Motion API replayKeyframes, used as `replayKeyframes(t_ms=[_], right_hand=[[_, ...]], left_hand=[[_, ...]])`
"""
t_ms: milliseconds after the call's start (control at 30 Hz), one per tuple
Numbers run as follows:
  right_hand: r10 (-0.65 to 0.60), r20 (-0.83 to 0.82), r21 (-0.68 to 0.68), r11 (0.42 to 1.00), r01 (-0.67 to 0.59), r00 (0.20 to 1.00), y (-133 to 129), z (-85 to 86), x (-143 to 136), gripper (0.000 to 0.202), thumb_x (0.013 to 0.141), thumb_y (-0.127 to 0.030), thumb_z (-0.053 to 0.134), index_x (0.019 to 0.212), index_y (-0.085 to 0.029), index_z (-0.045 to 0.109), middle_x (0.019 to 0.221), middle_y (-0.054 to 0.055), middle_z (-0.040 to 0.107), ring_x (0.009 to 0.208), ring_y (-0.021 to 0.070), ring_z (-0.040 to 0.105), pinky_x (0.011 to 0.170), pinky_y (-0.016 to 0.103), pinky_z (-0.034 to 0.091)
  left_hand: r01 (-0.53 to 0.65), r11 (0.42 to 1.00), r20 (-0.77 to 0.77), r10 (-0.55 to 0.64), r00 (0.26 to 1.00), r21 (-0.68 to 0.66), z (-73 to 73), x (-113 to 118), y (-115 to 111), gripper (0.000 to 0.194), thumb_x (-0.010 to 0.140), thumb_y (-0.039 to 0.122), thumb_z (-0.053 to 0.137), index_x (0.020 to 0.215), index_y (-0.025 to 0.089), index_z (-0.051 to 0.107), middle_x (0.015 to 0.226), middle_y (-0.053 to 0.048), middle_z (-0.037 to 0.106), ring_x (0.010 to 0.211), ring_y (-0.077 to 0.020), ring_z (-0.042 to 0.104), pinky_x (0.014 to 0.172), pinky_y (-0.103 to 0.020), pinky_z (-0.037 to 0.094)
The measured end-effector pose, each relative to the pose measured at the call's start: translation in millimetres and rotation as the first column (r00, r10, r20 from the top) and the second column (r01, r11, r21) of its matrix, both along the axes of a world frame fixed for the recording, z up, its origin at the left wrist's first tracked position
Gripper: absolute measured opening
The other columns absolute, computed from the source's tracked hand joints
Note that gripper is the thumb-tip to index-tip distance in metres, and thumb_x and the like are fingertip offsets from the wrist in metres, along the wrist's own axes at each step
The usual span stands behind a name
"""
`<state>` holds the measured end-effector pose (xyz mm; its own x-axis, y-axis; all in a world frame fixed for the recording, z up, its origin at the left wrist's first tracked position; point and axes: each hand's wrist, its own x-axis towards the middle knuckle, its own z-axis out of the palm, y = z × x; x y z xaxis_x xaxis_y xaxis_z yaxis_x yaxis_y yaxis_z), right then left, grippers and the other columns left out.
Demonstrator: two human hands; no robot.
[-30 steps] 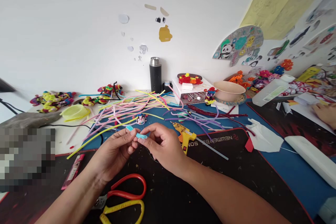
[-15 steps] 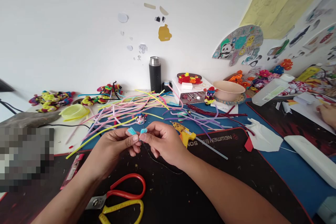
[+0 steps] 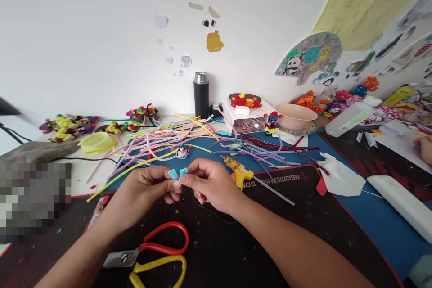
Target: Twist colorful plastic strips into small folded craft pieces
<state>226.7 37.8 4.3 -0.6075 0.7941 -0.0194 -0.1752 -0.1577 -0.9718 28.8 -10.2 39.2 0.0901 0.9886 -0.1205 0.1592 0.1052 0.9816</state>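
Between my two hands is a small piece of light blue pipe cleaner (image 3: 173,174), its folded ends showing above the fingertips. My left hand (image 3: 151,186) pinches it from the left with thumb and forefinger. From the right, my right hand (image 3: 209,184) pinches its other side, and the two thumbs nearly touch. The middle of the piece is hidden by my fingers. Below my hands, scissors (image 3: 165,249) with one red and one yellow handle lie on the black mat (image 3: 229,252). A yellow glue gun (image 3: 239,173) lies just beyond my right hand.
Many coloured pipe cleaners (image 3: 158,137) spread behind my hands, with a small doll head (image 3: 182,151) among them. A black thermos (image 3: 201,96), a white box (image 3: 232,119) and a beige bowl (image 3: 297,116) stand by the wall. Another person's hand (image 3: 423,148) shows at far right.
My hands have drawn slightly closer together, still pinching the light blue pipe cleaner. The whole view has shifted a little.
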Motion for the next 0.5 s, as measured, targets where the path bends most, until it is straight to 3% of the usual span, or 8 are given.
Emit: replayKeyframes(t_ms=[200, 500], right_hand=[[0.035, 0.020, 0.016, 0.999, -0.035, 0.999, -5.4, 1.9, -1.1, 0.040, 0.085, -0.052, 0.091, 0.087, -0.019, 0.067, 0.057, -0.007, 0.061, 0.041, 0.0077, 0.050, 0.041, 0.020, 0.033], [0.100, 0.011, -0.040, 0.994, -0.099, 0.995, -1.3, 3.2, -1.1, 0.047, 0.078, -0.057, 0.094, 0.085, -0.020, 0.065, 0.057, -0.008, 0.062, 0.039, 0.0073, 0.047, 0.039, 0.021, 0.033]], left_hand=[[0.125, 0.986, 0.019, -0.124, 0.992, -0.113, 0.6, -6.7, 0.6, 0.031, 0.073, 0.050, 0.095, 0.069, 0.021, 0.086, 0.066, -0.007, 0.082, 0.059, -0.0188, 0.074, 0.057, -0.024, 0.060], [0.145, 0.982, -0.008, -0.147, 0.989, -0.122, -1.4, -4.3, -2.1, 0.025, 0.075, 0.045, 0.093, 0.070, 0.021, 0.087, 0.065, -0.006, 0.082, 0.060, -0.0177, 0.073, 0.056, -0.021, 0.058]])
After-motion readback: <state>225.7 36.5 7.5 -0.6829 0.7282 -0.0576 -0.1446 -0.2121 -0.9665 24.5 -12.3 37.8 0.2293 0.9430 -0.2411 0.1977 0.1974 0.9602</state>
